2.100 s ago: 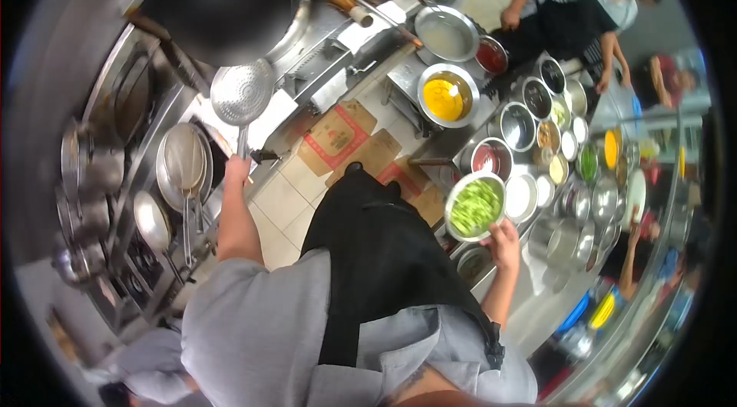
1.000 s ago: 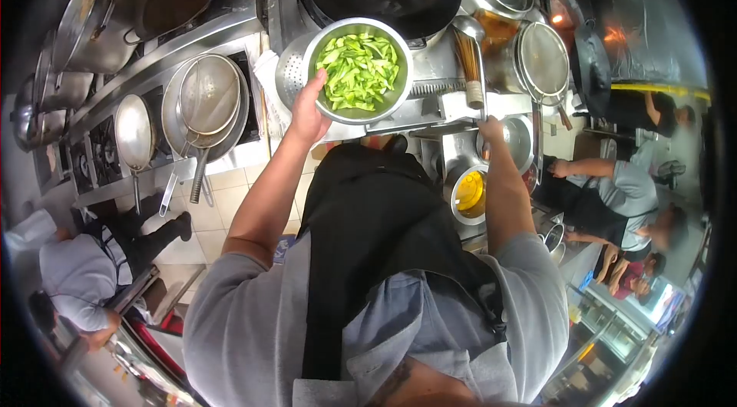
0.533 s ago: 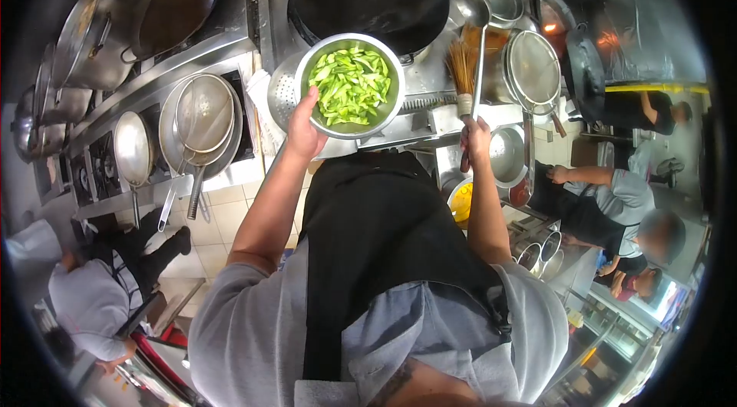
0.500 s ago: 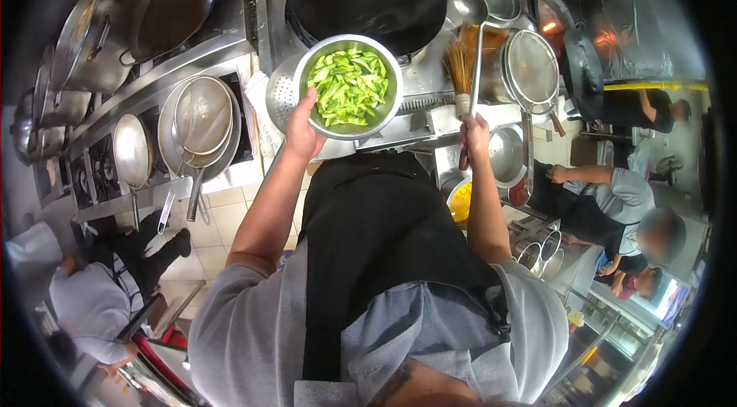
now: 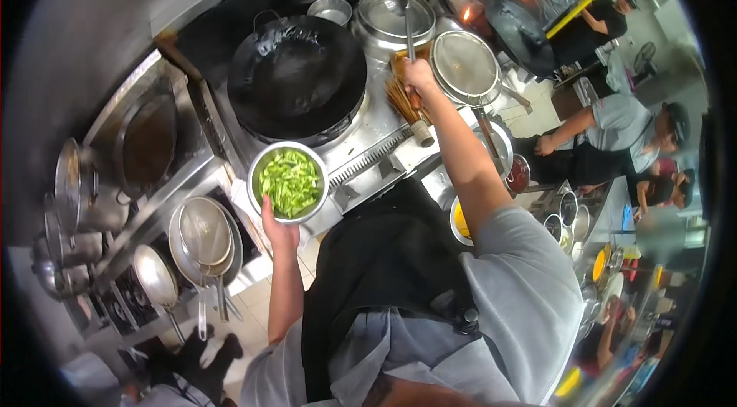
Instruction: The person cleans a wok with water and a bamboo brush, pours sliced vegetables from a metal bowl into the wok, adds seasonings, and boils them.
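Observation:
My left hand point(image 5: 278, 232) grips the near rim of a metal bowl point(image 5: 323, 196) of cut green vegetables point(image 5: 289, 183). The bowl is just below a large black wok point(image 5: 295, 77) on the stove. Wrapped round the handle of a ladle point(image 5: 409, 27), my right hand point(image 5: 419, 77) reaches forward, and the ladle's cup is over a metal pot point(image 5: 376, 12) at the back. Under and beside that hand lies a bamboo brush point(image 5: 401, 100). A mesh strainer point(image 5: 464, 65) rests right of it.
Strainers point(image 5: 205, 230) and a pan point(image 5: 155, 275) stand on the left stove. A bowl of yellow liquid point(image 5: 461, 221) is by my right arm. A co-worker point(image 5: 622, 127) stands at the right, with several bowls nearby. A flame point(image 5: 466, 14) shows at the back.
The view has turned and shows more of the wok. My right arm has stretched forward with the ladle, from beside the brush to over the back pot. My left hand still holds the bowl.

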A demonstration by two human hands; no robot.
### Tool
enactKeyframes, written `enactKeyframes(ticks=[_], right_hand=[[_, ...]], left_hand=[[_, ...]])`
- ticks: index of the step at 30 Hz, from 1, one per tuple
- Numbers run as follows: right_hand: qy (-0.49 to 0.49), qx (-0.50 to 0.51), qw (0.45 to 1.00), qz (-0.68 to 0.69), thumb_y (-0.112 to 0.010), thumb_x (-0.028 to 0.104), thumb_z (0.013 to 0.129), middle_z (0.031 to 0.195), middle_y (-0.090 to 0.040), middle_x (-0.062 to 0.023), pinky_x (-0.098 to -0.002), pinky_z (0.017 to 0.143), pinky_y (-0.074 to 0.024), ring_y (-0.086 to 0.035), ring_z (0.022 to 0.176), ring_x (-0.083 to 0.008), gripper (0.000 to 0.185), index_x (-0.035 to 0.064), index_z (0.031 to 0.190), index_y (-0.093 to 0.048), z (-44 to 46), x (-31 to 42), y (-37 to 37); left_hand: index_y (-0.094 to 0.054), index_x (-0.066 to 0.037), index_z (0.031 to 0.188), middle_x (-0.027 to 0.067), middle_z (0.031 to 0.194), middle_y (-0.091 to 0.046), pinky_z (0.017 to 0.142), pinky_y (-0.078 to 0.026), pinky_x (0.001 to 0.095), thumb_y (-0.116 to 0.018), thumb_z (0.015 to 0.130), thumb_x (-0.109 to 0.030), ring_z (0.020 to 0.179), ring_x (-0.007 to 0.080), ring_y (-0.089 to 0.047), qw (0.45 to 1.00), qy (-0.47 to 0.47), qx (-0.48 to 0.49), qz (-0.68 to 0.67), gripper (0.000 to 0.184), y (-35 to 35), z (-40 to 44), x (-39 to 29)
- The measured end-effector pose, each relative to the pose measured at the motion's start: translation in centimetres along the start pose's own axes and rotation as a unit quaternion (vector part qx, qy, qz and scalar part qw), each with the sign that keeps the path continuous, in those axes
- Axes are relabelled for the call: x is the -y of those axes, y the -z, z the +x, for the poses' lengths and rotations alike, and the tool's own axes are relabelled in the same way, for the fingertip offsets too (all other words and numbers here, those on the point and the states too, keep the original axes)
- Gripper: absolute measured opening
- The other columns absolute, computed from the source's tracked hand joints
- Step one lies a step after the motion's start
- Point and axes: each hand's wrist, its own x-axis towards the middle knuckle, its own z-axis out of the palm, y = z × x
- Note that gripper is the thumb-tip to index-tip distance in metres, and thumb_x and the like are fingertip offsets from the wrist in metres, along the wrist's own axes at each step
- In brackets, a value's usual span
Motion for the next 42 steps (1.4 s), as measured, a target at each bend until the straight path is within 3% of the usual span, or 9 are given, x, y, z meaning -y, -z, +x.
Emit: enactKeyframes(ticks=[5,12,13,22,25,26,29,36,42], right_hand=[[-0.019,0.040,0.991,-0.124,-0.062,0.021,0.092,0.065,-0.072,-0.0149,-0.0378,0.065,-0.0601,-0.074,0.061,-0.0252,0.037,-0.0071,0.069,-0.069,7.8,0.6,-2.6],[0.047,0.082,0.963,-0.254,-0.050,0.024,0.100,0.060,-0.069,-0.0131,-0.0375,0.060,-0.0606,-0.073,0.057,-0.0240,0.043,-0.0001,0.070,-0.070,11.8,-1.2,-2.2],[0.058,0.053,0.948,-0.310,-0.077,0.010,0.071,0.073,-0.075,-0.0103,-0.0337,0.071,-0.0597,-0.076,0.073,-0.0224,0.005,0.0055,0.073,-0.078,11.3,-1.0,-1.8],[0.064,0.109,0.949,-0.289,-0.061,0.016,0.092,0.072,-0.073,-0.0194,-0.0379,0.062,-0.0585,-0.074,0.063,-0.0258,0.029,-0.0041,0.074,-0.071,14.9,-1.8,-1.2],[-0.096,0.143,0.948,0.269,-0.047,0.021,0.106,0.052,-0.051,-0.0067,-0.0389,0.045,-0.0459,-0.052,0.044,-0.0226,0.039,0.0060,0.070,-0.051,14.1,-1.6,-1.5],[-0.098,0.143,0.947,0.270,-0.047,0.021,0.106,0.052,-0.051,-0.0067,-0.0389,0.045,-0.0459,-0.052,0.044,-0.0226,0.039,0.0060,0.070,-0.051,13.7,-1.9,-1.1],[-0.262,0.306,0.689,0.602,-0.047,0.023,0.106,0.055,-0.042,0.0004,-0.0283,0.038,-0.0389,-0.041,0.041,-0.0124,0.032,0.0064,0.080,-0.042,11.8,-1.8,0.9],[-0.316,0.406,0.534,0.672,-0.048,0.028,0.107,0.057,-0.044,0.0025,-0.0228,0.036,-0.0370,-0.042,0.043,-0.0086,0.032,0.0002,0.091,-0.047,3.0,0.0,9.0],[-0.304,0.396,0.597,0.628,-0.051,0.029,0.107,0.058,-0.045,0.0041,-0.0207,0.035,-0.0347,-0.042,0.044,-0.0065,0.031,0.0016,0.094,-0.047,-2.0,-1.7,12.0]], left_hand=[[-0.045,-0.003,0.147,0.0138,0.143,-0.057,0.111,-0.044,0.0469,-0.046,0.107,-0.039,0.130,0.0296,-0.057,1.000,-0.012,-0.002,0.011,0.054,1.5,-0.6,-0.3],[-0.046,-0.001,0.145,0.0143,0.142,-0.057,0.108,-0.047,0.0453,-0.049,0.107,-0.039,0.127,0.0291,-0.058,0.997,-0.047,-0.062,0.026,0.054,2.6,-2.0,-0.5],[-0.046,-0.001,0.145,0.0144,0.142,-0.057,0.108,-0.047,0.0451,-0.050,0.106,-0.039,0.127,0.0291,-0.059,0.996,-0.050,-0.066,0.028,0.054,3.0,-2.1,-0.4],[-0.043,-0.001,0.147,0.0158,0.144,-0.056,0.107,-0.049,0.0465,-0.050,0.106,-0.042,0.127,0.0304,-0.059,0.993,-0.069,-0.089,0.028,0.059,1.8,-3.3,0.3],[-0.042,-0.001,0.148,0.0157,0.144,-0.056,0.107,-0.048,0.0461,-0.049,0.106,-0.042,0.128,0.0305,-0.058,0.992,-0.082,-0.095,0.026,0.059,-0.5,-4.2,1.1],[-0.043,-0.001,0.148,0.0155,0.144,-0.056,0.108,-0.048,0.0459,-0.049,0.105,-0.042,0.128,0.0304,-0.058,0.992,-0.079,-0.098,0.017,0.059,-0.9,-4.6,1.4],[-0.044,-0.002,0.147,0.0143,0.143,-0.056,0.108,-0.047,0.0453,-0.049,0.105,-0.043,0.128,0.0297,-0.058,0.993,-0.062,-0.095,0.011,0.059,-1.2,-5.0,2.7],[-0.045,-0.003,0.147,0.0139,0.143,-0.056,0.109,-0.046,0.0463,-0.050,0.104,-0.047,0.129,0.0298,-0.057,0.997,-0.034,-0.070,0.018,0.062,-3.6,-4.6,5.2],[-0.045,-0.001,0.146,0.0148,0.143,-0.057,0.109,-0.046,0.0469,-0.050,0.105,-0.046,0.127,0.0307,-0.058,0.998,-0.005,-0.061,0.015,0.061,-4.2,-3.8,7.0]])
